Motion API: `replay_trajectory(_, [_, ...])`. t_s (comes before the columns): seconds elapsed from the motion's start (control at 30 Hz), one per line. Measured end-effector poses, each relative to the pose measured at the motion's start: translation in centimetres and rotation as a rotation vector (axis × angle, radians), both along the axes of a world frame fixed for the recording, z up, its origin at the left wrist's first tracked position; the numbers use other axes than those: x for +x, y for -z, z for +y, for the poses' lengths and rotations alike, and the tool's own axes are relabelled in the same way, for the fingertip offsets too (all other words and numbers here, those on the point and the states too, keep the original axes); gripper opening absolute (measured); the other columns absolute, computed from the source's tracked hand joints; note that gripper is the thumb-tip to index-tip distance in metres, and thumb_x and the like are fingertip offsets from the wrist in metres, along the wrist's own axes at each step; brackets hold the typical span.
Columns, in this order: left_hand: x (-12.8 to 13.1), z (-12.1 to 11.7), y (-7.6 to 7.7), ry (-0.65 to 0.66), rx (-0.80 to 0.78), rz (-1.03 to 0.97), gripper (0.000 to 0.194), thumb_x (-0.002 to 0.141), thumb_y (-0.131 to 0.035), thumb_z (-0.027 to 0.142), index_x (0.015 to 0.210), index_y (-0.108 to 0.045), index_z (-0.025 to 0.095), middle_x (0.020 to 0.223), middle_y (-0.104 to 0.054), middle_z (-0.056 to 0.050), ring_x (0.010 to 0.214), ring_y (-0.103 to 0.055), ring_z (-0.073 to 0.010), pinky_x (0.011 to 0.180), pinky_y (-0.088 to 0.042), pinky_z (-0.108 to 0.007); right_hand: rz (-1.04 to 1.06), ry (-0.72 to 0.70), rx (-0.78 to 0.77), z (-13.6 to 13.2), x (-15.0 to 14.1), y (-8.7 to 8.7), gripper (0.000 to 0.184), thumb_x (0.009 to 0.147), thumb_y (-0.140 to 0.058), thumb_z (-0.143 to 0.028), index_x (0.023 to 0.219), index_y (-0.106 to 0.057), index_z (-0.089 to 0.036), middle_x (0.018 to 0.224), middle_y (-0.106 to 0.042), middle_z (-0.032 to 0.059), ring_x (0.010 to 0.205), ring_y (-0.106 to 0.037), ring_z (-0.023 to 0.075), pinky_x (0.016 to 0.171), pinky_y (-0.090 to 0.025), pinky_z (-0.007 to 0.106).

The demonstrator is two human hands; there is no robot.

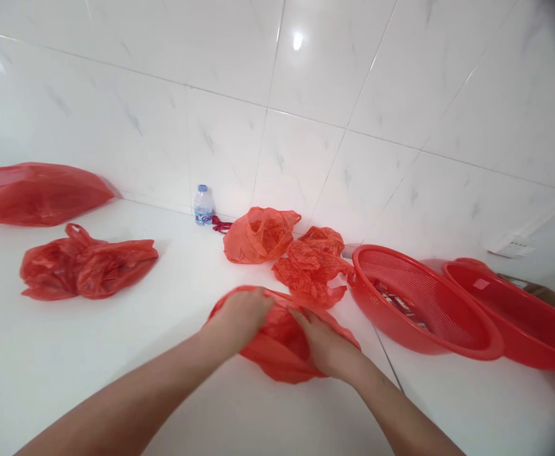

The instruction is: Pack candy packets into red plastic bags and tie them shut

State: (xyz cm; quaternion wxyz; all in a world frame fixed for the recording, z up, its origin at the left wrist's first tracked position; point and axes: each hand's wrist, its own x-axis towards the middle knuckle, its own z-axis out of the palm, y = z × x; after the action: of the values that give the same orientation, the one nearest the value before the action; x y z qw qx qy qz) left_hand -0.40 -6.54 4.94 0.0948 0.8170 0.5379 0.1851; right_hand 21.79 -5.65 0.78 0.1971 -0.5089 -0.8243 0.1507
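The only lettering is on the label of 1 small clear bottle [204, 206] standing far, left of middle, by the wall; it is too small to read. The red bag [280, 367] being handled is thin, glossy and creased, and lies on the white table [177, 329] in the near middle. The left hand [239, 316] is over its left side; I cannot tell whether its fingers pinch the plastic. The right hand [325, 345] has its fingers spread against the right side. At least 4 other red bags show: 2 at left [90, 266], 2 crumpled just beyond the hands [258, 237]. At right are 2 red baskets [386, 323], the left basket perforated and holding small packets [403, 307].
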Motion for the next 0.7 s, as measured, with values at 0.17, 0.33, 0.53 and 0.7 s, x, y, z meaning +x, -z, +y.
replay_trajectory(0.17, [-3.4,2.7,1.8,0.017,-0.025,0.113,0.046,0.061,-0.057,0.006,0.103,-0.062,0.024,0.1,-0.064,-0.008,0.074,-0.063,-0.0227,0.062,-0.045,-0.031,0.037,-0.072,-0.247,-0.3,2.6,-2.0,0.079,0.064,-0.068,-0.02,0.137,-0.04,-0.034,0.122,-0.061,0.0052,0.101,-0.063,0.0217,0.077,-0.051,0.031])
replay_trajectory(0.33, [-2.6,2.1,0.9,0.13,0.083,0.173,0.053,0.07,-0.057,0.006,0.119,-0.053,0.027,0.117,-0.059,-0.009,0.096,-0.06,-0.0233,0.081,-0.045,-0.034,0.27,0.067,-0.367,1.8,3.4,-2.6,0.056,0.083,-0.052,-0.041,0.136,-0.042,-0.027,0.131,-0.054,0.0082,0.12,-0.051,0.0215,0.094,-0.043,0.038])
replay_trajectory(0.53, [-0.9,1.8,0.9,0.37,0.299,0.183,0.038,0.08,-0.046,0.006,0.106,-0.061,0.029,0.14,-0.045,-0.006,0.13,-0.034,-0.0284,0.108,-0.013,-0.058,0.158,0.252,-0.16,4.9,1.5,0.0,0.079,0.068,-0.07,-0.041,0.138,-0.037,-0.029,0.133,-0.052,0.0074,0.119,-0.05,0.026,0.093,-0.042,0.04])
replay_trajectory(0.7, [-1.7,2.1,2.5,0.457,0.011,0.08,0.031,0.064,-0.048,-0.002,0.064,-0.064,0.025,0.12,-0.062,0.003,0.13,-0.036,-0.0288,0.11,-0.001,-0.06,0.02,0.321,-0.044,7.3,1.5,0.9,0.05,0.076,-0.058,-0.026,0.126,-0.054,-0.027,0.116,-0.064,0.0055,0.106,-0.059,0.0233,0.09,-0.042,0.036])
